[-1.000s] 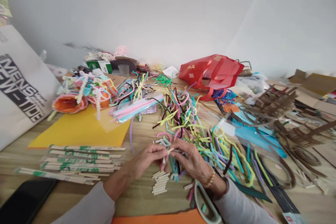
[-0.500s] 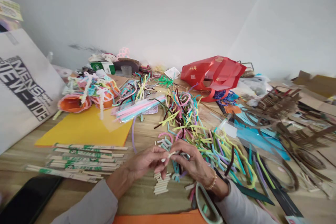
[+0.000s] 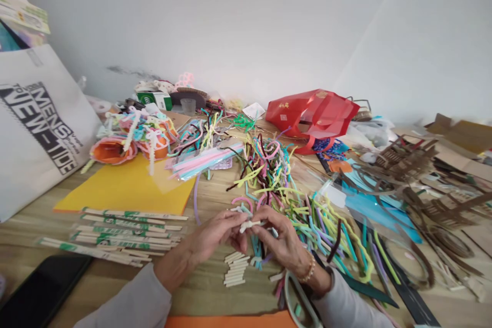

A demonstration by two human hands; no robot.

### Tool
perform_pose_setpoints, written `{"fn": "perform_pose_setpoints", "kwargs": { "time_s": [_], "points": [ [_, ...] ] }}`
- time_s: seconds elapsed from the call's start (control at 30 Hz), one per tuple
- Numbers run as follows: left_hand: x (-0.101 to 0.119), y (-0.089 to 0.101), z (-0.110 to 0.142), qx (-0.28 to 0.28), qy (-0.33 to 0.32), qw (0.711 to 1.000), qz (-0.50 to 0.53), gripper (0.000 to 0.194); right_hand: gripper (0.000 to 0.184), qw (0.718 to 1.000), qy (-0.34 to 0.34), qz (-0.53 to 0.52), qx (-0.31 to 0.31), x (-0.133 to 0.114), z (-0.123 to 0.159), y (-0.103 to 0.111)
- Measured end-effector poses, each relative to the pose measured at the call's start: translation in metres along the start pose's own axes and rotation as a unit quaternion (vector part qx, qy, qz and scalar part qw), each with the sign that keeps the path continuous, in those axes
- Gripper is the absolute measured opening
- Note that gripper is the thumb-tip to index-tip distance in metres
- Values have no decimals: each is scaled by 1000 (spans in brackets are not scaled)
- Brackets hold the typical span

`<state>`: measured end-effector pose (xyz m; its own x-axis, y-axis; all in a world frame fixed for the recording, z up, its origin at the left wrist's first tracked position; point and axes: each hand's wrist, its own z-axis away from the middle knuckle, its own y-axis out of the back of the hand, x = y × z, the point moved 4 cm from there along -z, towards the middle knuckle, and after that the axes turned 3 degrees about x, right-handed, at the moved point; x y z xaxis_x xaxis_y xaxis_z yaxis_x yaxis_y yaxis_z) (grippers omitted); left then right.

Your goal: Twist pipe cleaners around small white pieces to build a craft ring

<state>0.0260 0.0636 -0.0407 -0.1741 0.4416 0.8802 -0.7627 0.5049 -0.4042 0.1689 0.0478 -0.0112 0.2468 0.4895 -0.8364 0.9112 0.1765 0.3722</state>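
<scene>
Two hands: left hand (image 3: 221, 234) and right hand (image 3: 280, 238), both pinching a small white piece (image 3: 249, 225) at the fingertips.
White piece, position: raised above the bench (image 3: 200, 294), near the short pale sticks (image 3: 235, 275).
Handling: judged very light, fairly stiff, easily dropped; best gripped near its ends.
Hidden: fingers cover its ends; one part or two, cannot tell.
Orange sheet (image 3: 230, 322): cut off below.
</scene>
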Motion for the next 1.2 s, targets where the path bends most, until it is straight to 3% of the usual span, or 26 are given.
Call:
{"fn": "perform_pose_setpoints", "kwargs": {
  "time_s": [0.13, 0.27, 0.47, 0.63, 0.77, 0.93, 1.07, 1.2],
  "points": [
    [12, -1, 4, 83, -93, 990, -63, 28, 20, 990, -88, -111, 25, 11, -1, 1],
    [23, -9, 11, 131, -219, 940, -229, 24, 24, 969, -145, -198, 27, 21, -2, 0],
    [20, -12, 11, 231, -312, 836, -389, 10, 25, 970, -162, -182, 0, 22, -1, -3],
    [17, -12, 14, 244, -315, 809, -432, 12, 27, 981, -151, -120, -15, 24, 0, -6],
    [20, -12, 15, 238, -269, 832, -423, 14, 23, 992, -124, -18, -18, 20, 1, -4],
    [20, -5, 8, 165, -205, 913, -310, 18, 16, 995, -43, 91, -18, 10, 1, -2],
    [15, 1, 1, 97, -162, 958, -216, 25, 13, 994, -26, 103, -34, 10, 2, -3],
    [10, 6, -2, 91, -124, 976, -155, 28, 15, 993, -42, 95, -48, 13, 2, -4]
  ]
}}
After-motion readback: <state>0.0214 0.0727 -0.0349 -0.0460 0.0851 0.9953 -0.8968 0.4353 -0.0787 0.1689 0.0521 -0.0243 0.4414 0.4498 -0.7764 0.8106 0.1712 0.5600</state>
